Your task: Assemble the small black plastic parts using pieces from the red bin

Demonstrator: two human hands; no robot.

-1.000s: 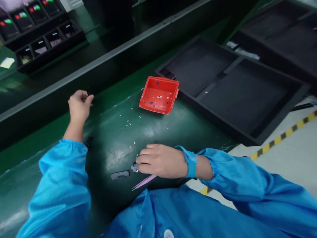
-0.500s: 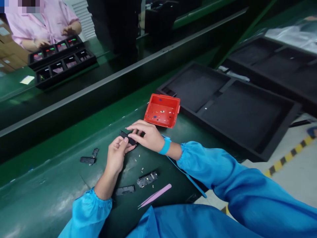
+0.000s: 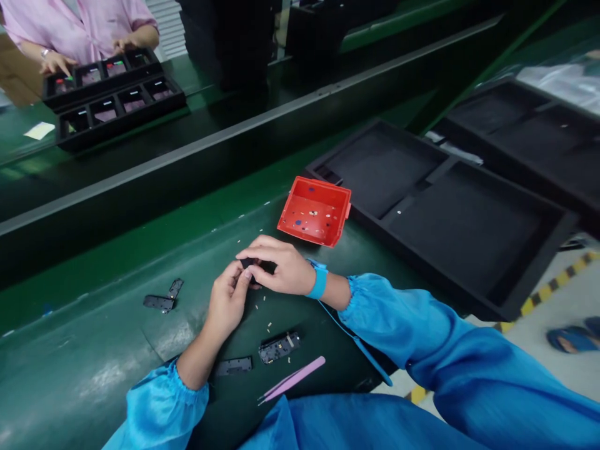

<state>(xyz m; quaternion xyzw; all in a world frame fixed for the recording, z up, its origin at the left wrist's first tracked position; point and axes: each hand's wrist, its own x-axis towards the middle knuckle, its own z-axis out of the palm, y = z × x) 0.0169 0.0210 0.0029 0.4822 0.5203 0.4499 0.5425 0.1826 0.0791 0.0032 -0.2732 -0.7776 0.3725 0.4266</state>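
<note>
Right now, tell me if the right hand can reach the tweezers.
Probably yes: the tweezers lie uncovered on the bench, near the right hand. It is holding the black part with the left hand, though, so it would likely need to let go first.

Left hand (image 3: 228,301) and right hand (image 3: 287,269) both on small black part (image 3: 247,262), above green desk (image 3: 103,337). Pink tweezers (image 3: 300,375) near circuit board (image 3: 280,348). Red bin (image 3: 323,192) next to black tray (image 3: 473,231), loose bits (image 3: 299,222) inside bin.
</note>
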